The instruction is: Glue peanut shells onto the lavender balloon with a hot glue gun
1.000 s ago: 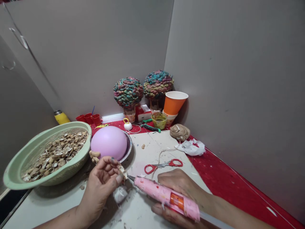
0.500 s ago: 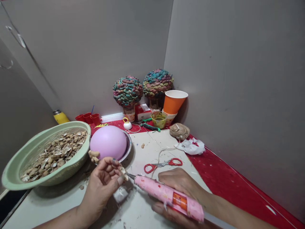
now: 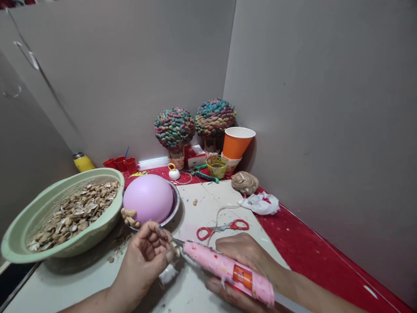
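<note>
My left hand [image 3: 146, 256] pinches a small peanut shell [image 3: 175, 248] between thumb and fingertips. My right hand [image 3: 247, 261] is wrapped round a pink glue gun [image 3: 215, 263], whose metal nozzle points left and meets the shell. A clear glue stick [image 3: 289, 303] sticks out of the gun's back end. Behind my left hand, a lilac balloon [image 3: 148, 198] rests in a metal bowl [image 3: 177, 202], with a few peanut shells [image 3: 130, 216] on its lower left side.
On the left stands a green colander [image 3: 112, 217] of shells. Red scissors [image 3: 223, 228], a twine ball [image 3: 245, 182] and crumpled tissue [image 3: 262, 203] lie ahead. Farther back are two colourful shell-covered balls [image 3: 175, 128], an orange cup [image 3: 237, 143], pliers [image 3: 205, 176] and red cups [image 3: 120, 164].
The view has shifted slightly. My left fingers and the shell sit a little lower and farther right, still at the nozzle. My right hand keeps its hold on the glue gun.
</note>
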`<state>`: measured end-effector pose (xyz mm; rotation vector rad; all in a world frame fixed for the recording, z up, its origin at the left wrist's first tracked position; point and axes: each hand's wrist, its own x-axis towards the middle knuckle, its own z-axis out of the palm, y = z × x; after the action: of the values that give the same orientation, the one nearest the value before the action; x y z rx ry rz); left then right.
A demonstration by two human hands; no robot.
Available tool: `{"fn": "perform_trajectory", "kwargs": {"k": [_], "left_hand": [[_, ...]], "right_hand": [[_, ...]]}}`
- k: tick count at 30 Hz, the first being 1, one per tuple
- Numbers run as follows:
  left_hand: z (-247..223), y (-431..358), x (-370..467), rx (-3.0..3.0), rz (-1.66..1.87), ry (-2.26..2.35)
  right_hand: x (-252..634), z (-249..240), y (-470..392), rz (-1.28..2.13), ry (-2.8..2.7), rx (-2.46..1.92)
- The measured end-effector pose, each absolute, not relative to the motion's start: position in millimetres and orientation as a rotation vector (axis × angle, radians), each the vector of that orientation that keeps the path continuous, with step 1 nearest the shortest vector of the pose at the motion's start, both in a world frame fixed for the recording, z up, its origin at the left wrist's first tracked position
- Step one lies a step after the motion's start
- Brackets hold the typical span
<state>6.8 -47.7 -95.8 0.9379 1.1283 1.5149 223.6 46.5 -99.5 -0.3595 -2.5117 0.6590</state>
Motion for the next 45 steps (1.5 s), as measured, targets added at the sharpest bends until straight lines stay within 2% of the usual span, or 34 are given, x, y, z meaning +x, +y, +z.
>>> {"fn": "perform_trajectory", "kwargs": {"k": [16, 45], "left_hand": [[-93.9, -47.9, 8.0, 0.945, 1.495, 1.152], [-89.2, -48.2, 6.9, 0.942, 1.622, 1.212]], "right_hand": [[217.9, -91.3, 43.6, 0.483, -2.491, -0.247], [220.6, -90.2, 42.8, 0.539, -2.523, -0.276]]}}
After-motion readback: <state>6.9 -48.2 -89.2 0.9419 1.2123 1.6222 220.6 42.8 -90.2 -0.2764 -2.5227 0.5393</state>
